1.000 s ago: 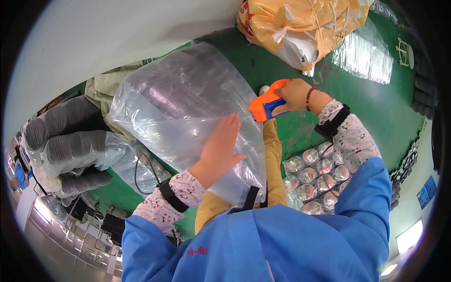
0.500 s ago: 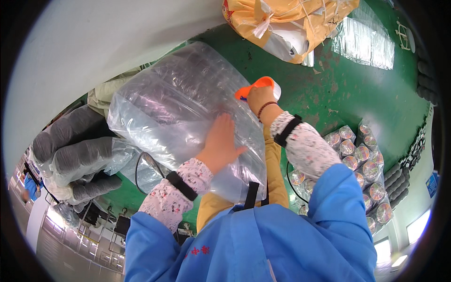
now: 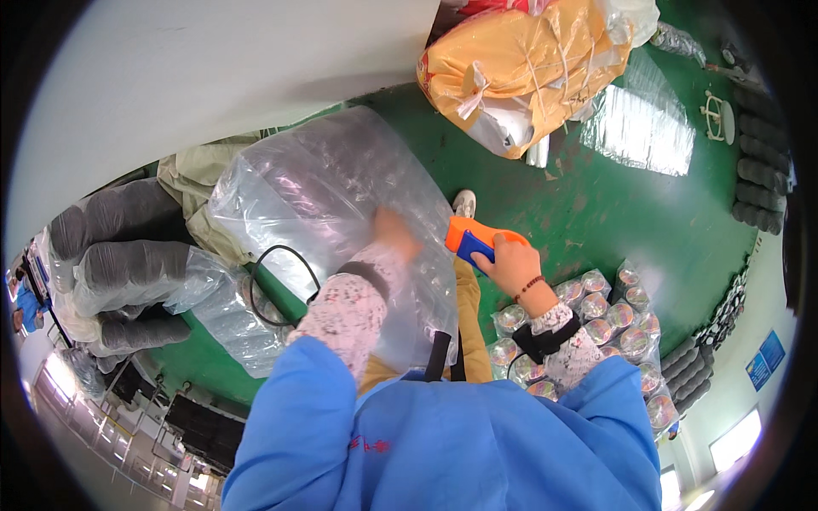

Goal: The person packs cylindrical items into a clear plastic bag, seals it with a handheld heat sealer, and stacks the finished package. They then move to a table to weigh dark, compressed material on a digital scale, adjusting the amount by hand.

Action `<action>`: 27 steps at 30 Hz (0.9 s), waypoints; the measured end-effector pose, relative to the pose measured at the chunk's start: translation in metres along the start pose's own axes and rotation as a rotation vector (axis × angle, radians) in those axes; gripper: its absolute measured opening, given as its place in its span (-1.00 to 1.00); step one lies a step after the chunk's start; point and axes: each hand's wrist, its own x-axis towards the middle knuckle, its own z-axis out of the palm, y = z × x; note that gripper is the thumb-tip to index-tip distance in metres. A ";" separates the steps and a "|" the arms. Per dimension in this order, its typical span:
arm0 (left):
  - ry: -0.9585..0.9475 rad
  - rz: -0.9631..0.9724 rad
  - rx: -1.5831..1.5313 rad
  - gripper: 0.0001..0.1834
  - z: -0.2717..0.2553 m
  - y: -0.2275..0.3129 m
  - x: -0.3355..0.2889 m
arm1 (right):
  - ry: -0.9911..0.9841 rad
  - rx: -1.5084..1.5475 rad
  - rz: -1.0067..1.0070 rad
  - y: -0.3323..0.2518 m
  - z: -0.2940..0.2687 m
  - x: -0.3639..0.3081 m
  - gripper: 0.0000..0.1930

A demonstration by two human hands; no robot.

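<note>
A large clear plastic bag [image 3: 315, 175] with dark contents showing through it stands in front of me, leaning against my legs. My left hand [image 3: 394, 236] is over its near right side, blurred by motion, so its fingers cannot be made out. To the right of the bag, my right hand [image 3: 517, 271] is closed on an orange and blue tape dispenser [image 3: 470, 241]. The dispenser is held above the floor, apart from the bag. Part of it is covered by my fingers.
Dark rolls in clear plastic [image 3: 132, 272] lie to the left. A tied yellow sack [image 3: 528, 72] stands at the far side, near clear plastic sheeting [image 3: 639, 123] on the green floor. Packs with round labelled ends [image 3: 626, 315] are at my right. A black cable loop [image 3: 256, 285] hangs near my left forearm.
My right hand has brought the tape dispenser nearer and to the right, away from the bag's edge. My left hand, flat on the bag before, is now blurred. The whole view has shifted.
</note>
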 end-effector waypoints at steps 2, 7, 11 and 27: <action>0.068 0.120 0.012 -0.22 -0.020 -0.005 -0.043 | 0.047 0.145 -0.030 -0.009 -0.014 -0.015 -0.52; 0.833 0.493 0.035 -0.35 0.026 -0.060 -0.167 | 0.040 0.704 -0.225 -0.056 -0.048 -0.057 -0.58; 0.803 0.260 -0.521 -0.52 0.056 -0.110 -0.233 | 0.021 0.883 -0.355 -0.114 -0.055 -0.085 -0.55; 1.086 0.171 -1.742 -0.85 -0.033 -0.314 -0.164 | -0.065 0.725 -0.223 -0.273 -0.067 -0.059 -0.64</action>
